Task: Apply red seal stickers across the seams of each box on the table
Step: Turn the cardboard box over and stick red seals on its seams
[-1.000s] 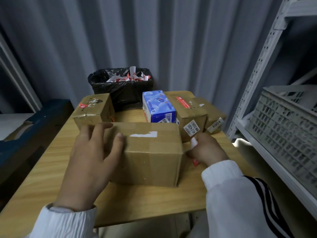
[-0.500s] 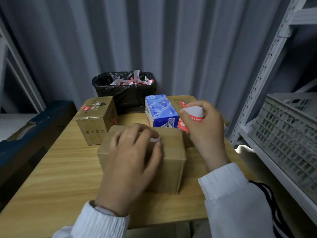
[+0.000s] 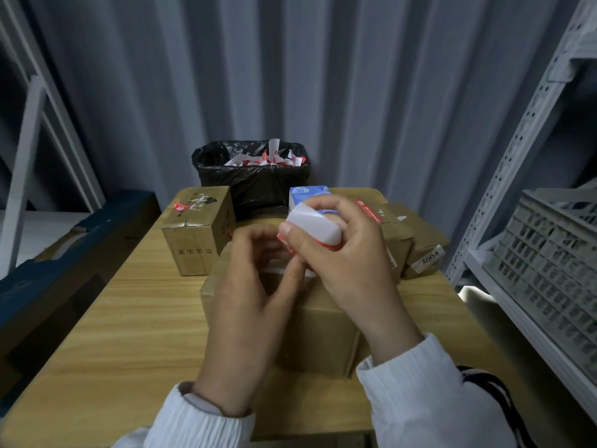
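I am looking down on a light wooden table (image 3: 113, 318). The right hand (image 3: 349, 253) grips a curled white-backed strip of red seal stickers (image 3: 318, 229) above the large plain brown cardboard box (image 3: 323, 334) nearest me. The left hand (image 3: 248, 295) bends its fingers up to the strip's lower edge; I cannot tell whether they pinch it. Behind stand a small brown carton (image 3: 197, 240) with a red seal at its top corner, a blue-and-white box (image 3: 307, 191), and a red-sealed brown box (image 3: 397, 234) to the right.
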